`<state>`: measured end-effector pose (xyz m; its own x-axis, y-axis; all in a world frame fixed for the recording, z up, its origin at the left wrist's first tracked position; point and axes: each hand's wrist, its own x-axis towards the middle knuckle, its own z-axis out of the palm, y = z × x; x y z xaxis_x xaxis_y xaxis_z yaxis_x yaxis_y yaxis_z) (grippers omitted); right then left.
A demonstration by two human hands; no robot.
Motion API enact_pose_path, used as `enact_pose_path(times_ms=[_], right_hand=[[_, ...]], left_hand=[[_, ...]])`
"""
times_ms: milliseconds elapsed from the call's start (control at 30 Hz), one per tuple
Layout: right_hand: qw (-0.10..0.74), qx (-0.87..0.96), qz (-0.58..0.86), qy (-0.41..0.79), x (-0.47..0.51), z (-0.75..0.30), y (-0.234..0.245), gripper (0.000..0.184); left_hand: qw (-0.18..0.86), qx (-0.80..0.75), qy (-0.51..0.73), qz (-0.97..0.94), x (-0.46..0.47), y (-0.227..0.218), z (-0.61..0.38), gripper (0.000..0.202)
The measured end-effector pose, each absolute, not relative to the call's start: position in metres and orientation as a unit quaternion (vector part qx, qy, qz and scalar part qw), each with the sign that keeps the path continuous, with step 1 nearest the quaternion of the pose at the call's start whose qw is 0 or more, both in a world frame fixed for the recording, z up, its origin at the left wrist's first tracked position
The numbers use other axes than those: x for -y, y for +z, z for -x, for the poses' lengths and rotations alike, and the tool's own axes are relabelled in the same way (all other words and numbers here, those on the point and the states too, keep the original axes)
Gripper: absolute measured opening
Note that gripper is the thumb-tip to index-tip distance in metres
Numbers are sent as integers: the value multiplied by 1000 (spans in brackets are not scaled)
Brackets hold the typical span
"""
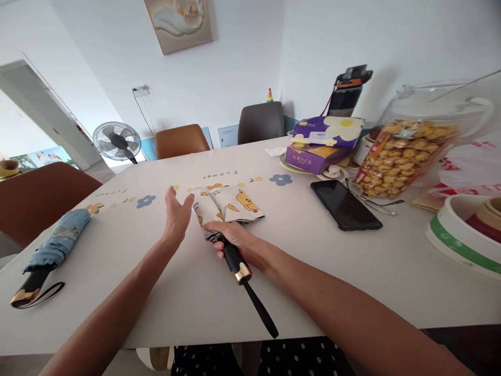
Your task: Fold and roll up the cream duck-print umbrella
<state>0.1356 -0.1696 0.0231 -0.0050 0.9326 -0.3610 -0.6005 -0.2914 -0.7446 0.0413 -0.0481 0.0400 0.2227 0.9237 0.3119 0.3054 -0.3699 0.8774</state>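
A folded white umbrella [230, 204] with yellow duck prints lies on the white table [313, 261]. My right hand [229, 236] is closed round it just above its black handle [235, 261], whose strap hangs past the table's front edge. My left hand [176, 213] is open, fingers stretched, held upright just left of the umbrella's canopy, about touching the fabric.
A folded blue umbrella [55, 248] lies at the table's left end. A black phone [345, 204], a purple box [321, 143], a jar of snacks [407, 151], stacked bowls [465, 230] and a dark bottle [348, 91] crowd the right side. Chairs [180, 140] and a fan [116, 141] stand behind.
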Motion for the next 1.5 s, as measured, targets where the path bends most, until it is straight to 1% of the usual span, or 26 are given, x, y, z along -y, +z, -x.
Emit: enact_pose_path(times_ms=[67,167,233,300,400,500,600,700,833,900,1000,1067,1133,1267,1400,1500], right_hand=[[561,196,419,687,168,-137,22,23],[558,190,418,691,165,-138,20,23],[552,181,424,695,164,-138,21,23],[545,178,429,698,165,-139,23,21],[539,181,432,700,167,-140,29,16],[537,184,433,700,169,-140,33,15],[538,181,439,696,170,-140,36,15],[537,180,445,694,170,-139,36,15],[534,177,432,705,168,-140,32,17],[538,177,422,708,166,-141,28,18],[539,184,412,711,164,-142,22,22],[537,187,410,713,163,-143,19,25],[537,191,411,712,162,-143,17,26],[545,200,403,708,163,-144,16,25],[547,202,392,712,165,-144,20,24],[543,202,406,706,166,-147,24,26]], left_hand=[[300,-412,407,-758,49,53,-50,52],[286,-297,237,-880,56,71,-79,36],[242,-211,131,-938,59,75,-104,36],[185,-137,59,-971,58,71,-128,38],[157,-128,-2,-979,51,55,-155,36],[153,-147,16,-977,43,42,-166,25],[133,-150,39,-979,42,42,-165,17],[109,-152,73,-980,46,55,-159,16],[96,-183,202,-957,48,81,-140,17],[139,-222,259,-930,44,93,-124,16],[257,-276,312,-872,36,103,-93,19],[312,-290,345,-837,33,103,-70,22],[333,-298,385,-807,32,96,-48,22],[350,-331,410,-775,36,72,-15,20],[435,-323,416,-730,36,49,-1,12],[492,-303,426,-696,32,40,3,11]])
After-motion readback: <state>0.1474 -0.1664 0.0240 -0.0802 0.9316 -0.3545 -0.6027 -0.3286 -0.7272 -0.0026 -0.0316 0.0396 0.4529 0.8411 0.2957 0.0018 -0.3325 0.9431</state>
